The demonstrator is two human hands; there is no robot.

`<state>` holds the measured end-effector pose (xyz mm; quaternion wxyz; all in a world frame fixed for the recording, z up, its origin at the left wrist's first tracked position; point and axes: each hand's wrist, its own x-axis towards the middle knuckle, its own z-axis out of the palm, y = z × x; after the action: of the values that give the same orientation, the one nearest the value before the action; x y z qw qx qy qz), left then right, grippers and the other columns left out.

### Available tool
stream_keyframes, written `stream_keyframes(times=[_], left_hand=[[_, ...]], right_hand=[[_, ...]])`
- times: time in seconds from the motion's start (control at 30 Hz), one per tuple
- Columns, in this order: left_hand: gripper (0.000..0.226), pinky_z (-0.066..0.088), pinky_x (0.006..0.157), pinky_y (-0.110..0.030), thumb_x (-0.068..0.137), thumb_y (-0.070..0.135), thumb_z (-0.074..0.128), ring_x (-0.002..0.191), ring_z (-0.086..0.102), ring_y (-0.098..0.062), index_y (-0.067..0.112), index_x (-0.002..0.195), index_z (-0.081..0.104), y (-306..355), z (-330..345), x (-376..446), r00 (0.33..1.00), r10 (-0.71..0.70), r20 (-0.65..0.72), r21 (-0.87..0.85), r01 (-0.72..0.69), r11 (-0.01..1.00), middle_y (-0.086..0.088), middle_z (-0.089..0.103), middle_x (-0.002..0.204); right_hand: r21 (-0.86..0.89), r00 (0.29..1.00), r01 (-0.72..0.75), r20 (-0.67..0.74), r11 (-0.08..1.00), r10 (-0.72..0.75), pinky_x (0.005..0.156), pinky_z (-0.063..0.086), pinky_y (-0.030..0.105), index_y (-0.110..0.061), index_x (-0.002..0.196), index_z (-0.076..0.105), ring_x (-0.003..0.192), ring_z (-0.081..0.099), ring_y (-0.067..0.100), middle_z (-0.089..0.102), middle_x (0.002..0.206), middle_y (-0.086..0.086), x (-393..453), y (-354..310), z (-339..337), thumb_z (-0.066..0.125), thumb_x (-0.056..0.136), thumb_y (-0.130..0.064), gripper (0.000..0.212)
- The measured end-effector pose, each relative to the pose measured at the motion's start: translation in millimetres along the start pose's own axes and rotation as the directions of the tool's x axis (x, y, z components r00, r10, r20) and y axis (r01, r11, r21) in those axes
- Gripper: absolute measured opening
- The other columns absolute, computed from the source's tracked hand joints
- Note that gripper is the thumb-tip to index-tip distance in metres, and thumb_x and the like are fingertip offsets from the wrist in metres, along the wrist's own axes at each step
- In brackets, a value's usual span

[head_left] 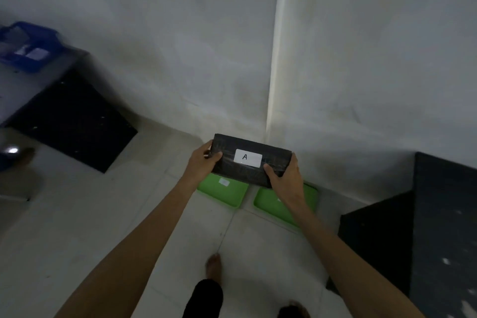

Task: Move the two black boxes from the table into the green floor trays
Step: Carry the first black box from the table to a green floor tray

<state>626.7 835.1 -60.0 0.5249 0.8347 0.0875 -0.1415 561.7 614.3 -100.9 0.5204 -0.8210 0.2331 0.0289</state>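
Black box [249, 160] labelled A, left hand [204, 160] and right hand [285, 175] gripping its ends, above 2 green trays [273, 204]

black box [249, 160] hides both green trays' [273, 205] far ends | tray label [224, 182] unreadable | blue bin [28, 46] blurred, edge-cut

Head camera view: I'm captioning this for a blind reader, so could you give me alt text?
Two bare hands, left hand and right hand, hold a black box with a white label marked "A" above two green trays lying side by side on the pale floor by a wall.
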Motion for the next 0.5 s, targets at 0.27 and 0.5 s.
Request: stream_keyframes(times=[0.27,0.5], left_hand=[[0.032,0.048,0.091,-0.033,0.087,0.007,0.062,0.105,0.061,-0.024,0.008,0.119,0.058,-113.6,104.4,129.5,0.975,-0.140,0.170,0.083,0.128,0.988,-0.010,0.066,0.115],[0.038,0.040,0.067,-0.014,0.087,-0.002,0.057,0.088,0.057,-0.012,0.023,0.116,0.056,-299.7,267.2,268.2,0.940,-0.115,0.321,0.127,0.078,0.989,0.005,0.061,0.099]], right_hand=[[-0.016,0.958,-0.260,-0.129,0.965,0.256,0.097,0.043,0.033,-0.008,0.156,0.018,0.128,0.052,0.033,0.050,0.143,0.017,107.5,123.2,68.3,0.074,0.084,-0.039,0.097],[0.049,0.895,-0.392,-0.208,0.919,0.393,0.103,0.041,0.034,-0.020,0.160,0.010,0.128,0.049,0.032,0.040,0.144,0.015,240.9,336.8,132.1,0.074,0.086,-0.036,0.099]])
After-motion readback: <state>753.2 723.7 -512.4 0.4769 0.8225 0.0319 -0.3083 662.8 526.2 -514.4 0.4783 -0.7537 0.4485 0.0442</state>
